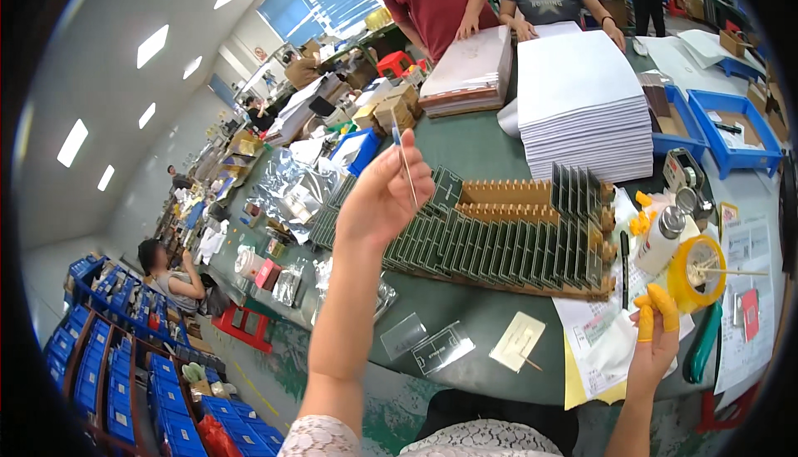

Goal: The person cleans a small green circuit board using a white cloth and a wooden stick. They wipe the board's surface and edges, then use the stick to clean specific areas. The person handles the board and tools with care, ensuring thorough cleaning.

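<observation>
Raised over the rack, my left hand (372, 195) pinches a thin flat plate (407, 176) seen nearly edge-on, so its face is hidden. Below stands a brown slotted rack (507, 194) with rows of upright dark panels (490, 249) with pale edges. My right hand (652, 349), yellow cots on some fingers, is closed at the right with a crumpled white wipe (613, 349) against its fingers. On the table in front lie two clear plates (443, 347) (405, 336) and a cream pad (518, 339) with a thin wooden stick.
A yellow tape roll (675, 278) holding cotton sticks, a white bottle (662, 239), a black pen (625, 270) and a green-handled tool (705, 345) stand right. Paper stacks (586, 100) and blue trays (731, 137) lie beyond. Two people stand across the table.
</observation>
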Action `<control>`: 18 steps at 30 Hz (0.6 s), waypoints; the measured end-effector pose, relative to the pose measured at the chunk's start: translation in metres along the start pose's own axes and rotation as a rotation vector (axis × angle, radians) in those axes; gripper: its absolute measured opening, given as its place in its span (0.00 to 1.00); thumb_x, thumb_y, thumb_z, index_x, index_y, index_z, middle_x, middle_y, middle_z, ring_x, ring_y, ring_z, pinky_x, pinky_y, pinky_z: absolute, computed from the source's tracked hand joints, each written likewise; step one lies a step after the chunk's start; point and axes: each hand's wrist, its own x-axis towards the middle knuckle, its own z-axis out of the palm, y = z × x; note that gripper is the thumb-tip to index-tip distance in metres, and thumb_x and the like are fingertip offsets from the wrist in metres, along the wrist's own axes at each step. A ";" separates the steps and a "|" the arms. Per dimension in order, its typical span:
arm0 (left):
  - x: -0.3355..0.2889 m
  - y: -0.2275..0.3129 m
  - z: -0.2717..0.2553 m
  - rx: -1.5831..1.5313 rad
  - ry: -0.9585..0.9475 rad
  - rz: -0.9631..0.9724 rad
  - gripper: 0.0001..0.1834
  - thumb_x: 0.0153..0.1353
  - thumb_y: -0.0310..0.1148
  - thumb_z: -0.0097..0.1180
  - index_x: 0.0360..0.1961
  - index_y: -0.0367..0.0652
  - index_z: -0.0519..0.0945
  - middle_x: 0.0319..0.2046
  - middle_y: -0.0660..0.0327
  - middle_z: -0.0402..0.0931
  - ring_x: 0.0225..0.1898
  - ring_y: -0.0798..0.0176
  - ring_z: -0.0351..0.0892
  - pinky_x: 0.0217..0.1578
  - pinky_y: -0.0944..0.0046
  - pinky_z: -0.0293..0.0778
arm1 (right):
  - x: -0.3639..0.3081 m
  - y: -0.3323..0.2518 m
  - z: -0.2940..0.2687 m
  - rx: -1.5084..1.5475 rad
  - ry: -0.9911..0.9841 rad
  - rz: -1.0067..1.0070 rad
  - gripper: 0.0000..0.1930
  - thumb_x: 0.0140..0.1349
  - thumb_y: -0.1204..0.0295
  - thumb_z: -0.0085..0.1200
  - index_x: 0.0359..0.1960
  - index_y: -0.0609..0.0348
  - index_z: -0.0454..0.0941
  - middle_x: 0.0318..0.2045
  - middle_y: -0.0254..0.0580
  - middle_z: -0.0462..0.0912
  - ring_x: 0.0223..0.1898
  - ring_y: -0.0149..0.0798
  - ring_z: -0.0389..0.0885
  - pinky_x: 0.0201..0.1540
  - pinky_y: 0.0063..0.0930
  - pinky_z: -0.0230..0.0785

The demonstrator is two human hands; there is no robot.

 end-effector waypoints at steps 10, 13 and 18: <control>-0.074 -0.091 0.066 2.087 -0.596 0.879 0.07 0.51 0.33 0.62 0.33 0.51 0.81 0.40 0.70 0.83 0.43 0.64 0.76 0.43 0.65 0.66 | 0.007 -0.039 0.012 0.606 -0.374 0.372 0.32 0.62 0.71 0.57 0.65 0.65 0.57 0.53 0.48 0.73 0.46 0.40 0.79 0.52 0.30 0.69; -0.098 -0.104 0.077 2.129 -0.775 0.896 0.05 0.56 0.34 0.56 0.34 0.54 0.79 0.42 0.72 0.83 0.46 0.69 0.75 0.45 0.68 0.63 | 0.012 -0.053 0.017 0.737 -0.437 0.525 0.33 0.63 0.72 0.56 0.67 0.62 0.53 0.59 0.49 0.67 0.49 0.41 0.79 0.51 0.28 0.69; -0.112 -0.111 0.077 2.111 -0.808 0.944 0.04 0.57 0.34 0.55 0.34 0.55 0.78 0.42 0.74 0.82 0.47 0.72 0.74 0.46 0.69 0.63 | 0.003 -0.066 0.027 0.739 -0.543 0.554 0.41 0.58 0.88 0.55 0.70 0.59 0.47 0.63 0.45 0.62 0.47 0.34 0.76 0.49 0.24 0.69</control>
